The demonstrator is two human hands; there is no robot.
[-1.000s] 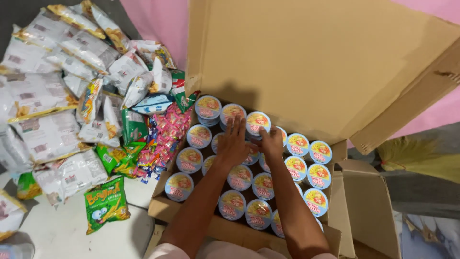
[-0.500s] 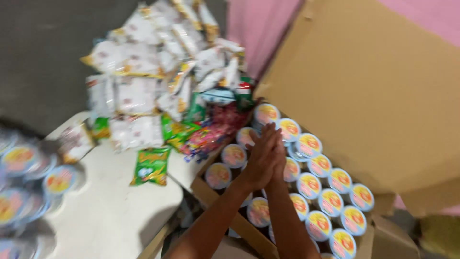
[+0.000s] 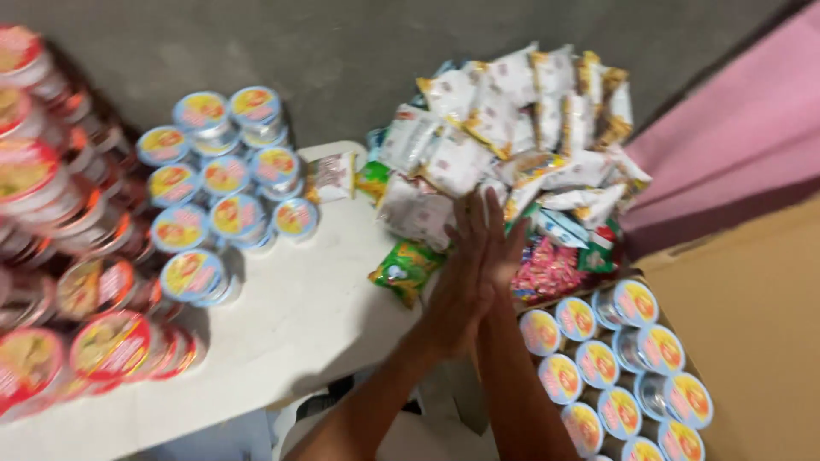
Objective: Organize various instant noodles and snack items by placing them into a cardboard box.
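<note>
Suddenly, palms together above the snack heap

Biggest first: the white table point(image 3: 290, 333) fills the left and centre, and the open cardboard box point(image 3: 752, 341) sits at four o'clock, packed with blue-rimmed cups point(image 3: 598, 363). At twelve o'clock sprawls the pile of pale snack packets point(image 3: 504, 128). More cups stack up at nine o'clock point(image 3: 213, 188). Dead centre, the left hand point(image 3: 461, 273) and right hand point(image 3: 506, 248) press flat against each other, fingers straight, holding nothing, just above a green packet point(image 3: 403, 269) at the table's edge
</note>
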